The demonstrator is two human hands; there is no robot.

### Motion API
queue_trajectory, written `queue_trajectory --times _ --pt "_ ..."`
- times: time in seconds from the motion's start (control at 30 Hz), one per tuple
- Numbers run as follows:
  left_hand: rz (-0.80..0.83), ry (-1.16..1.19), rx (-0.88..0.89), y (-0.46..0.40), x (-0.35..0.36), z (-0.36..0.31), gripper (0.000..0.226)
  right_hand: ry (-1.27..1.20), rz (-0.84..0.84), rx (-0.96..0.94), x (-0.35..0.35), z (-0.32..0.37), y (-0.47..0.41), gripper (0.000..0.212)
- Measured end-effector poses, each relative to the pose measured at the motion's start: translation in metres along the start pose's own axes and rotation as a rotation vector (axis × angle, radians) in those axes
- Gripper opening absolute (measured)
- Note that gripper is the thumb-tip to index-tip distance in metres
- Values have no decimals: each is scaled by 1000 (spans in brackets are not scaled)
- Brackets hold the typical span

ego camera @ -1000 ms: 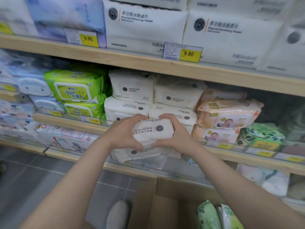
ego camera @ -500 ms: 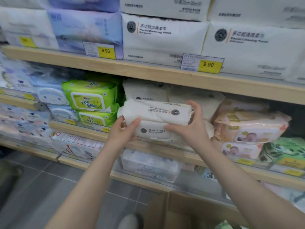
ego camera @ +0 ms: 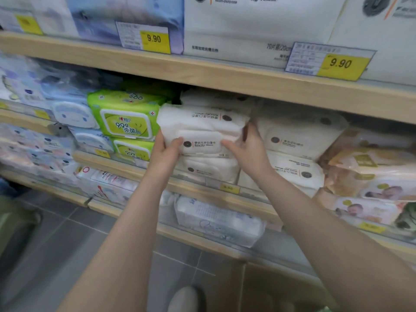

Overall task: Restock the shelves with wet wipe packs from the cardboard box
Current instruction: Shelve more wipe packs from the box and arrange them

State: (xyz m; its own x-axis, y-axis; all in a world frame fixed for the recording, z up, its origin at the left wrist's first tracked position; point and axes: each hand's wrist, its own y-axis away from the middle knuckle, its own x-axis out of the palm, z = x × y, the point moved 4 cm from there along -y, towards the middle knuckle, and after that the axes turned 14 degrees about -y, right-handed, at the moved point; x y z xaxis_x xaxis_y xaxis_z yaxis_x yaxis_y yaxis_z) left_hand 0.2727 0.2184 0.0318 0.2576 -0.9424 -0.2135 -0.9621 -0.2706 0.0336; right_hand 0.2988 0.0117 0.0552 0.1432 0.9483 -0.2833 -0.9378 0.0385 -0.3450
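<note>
Single head-worn view, facing forward and slightly down, close to wooden shelves (ego camera: 225, 79), floor (ego camera: 67, 244) below

Two yellow price tags reading 9.90 (ego camera: 340, 63) are clipped to the upper wooden shelf edge, one (ego camera: 154, 39) farther left. Grey floor tiles (ego camera: 67, 244) are seen below the shelving, and the toe of a light shoe (ego camera: 185, 299) is seen at the bottom edge. A dark, blurred shape (ego camera: 15, 221) is seen at the far left on the floor.
</note>
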Motion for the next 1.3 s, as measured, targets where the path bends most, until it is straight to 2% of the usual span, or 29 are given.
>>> queue_trajectory --times 0.07,0.17,0.3,0.4,0.5,0.57,0.7,0.77,0.87,0.97,1.03,1.13,1.2,1.3 --pt "21 -59 23 5 -2 2 61 7 13 -3 -4 1 2 67" --pt "-14 -166 15 20 -1 2 71 -12 43 -13 -20 11 20 72" --pt "-75 -337 -35 57 15 18 54 115 109 -28 -64 16 80 68" --pt "163 -572 -31 101 55 52 51 216 167 -44 -99 -3 146 61" --pt "388 -704 55 162 105 96 53 300 269 75 -128 -44 222 56" --pt "457 -759 101 199 125 128 54 331 362 189 -132 -74 273 56" --pt "605 -1134 225 249 142 186 72 413 548 357 -129 -133 364 56" --pt "664 -1228 210 267 139 205 82 448 655 452 -123 -159 401 58" --pt "661 -1199 187 283 138 217 89 491 852 451 -110 -195 448 63" --pt "635 -1127 195 283 140 219 90 630 944 412 -105 -223 472 77" --pt "631 -1117 190 283 140 224 89 643 1035 454 -105 -222 471 89" --pt "623 -1113 177 285 140 228 88 670 1010 412 -100 -228 464 100" --pt "629 -1106 193 285 141 228 86 677 922 466 -98 -233 451 99" --pt "643 -1117 195 284 142 230 85 725 951 526 -92 -243 425 96"
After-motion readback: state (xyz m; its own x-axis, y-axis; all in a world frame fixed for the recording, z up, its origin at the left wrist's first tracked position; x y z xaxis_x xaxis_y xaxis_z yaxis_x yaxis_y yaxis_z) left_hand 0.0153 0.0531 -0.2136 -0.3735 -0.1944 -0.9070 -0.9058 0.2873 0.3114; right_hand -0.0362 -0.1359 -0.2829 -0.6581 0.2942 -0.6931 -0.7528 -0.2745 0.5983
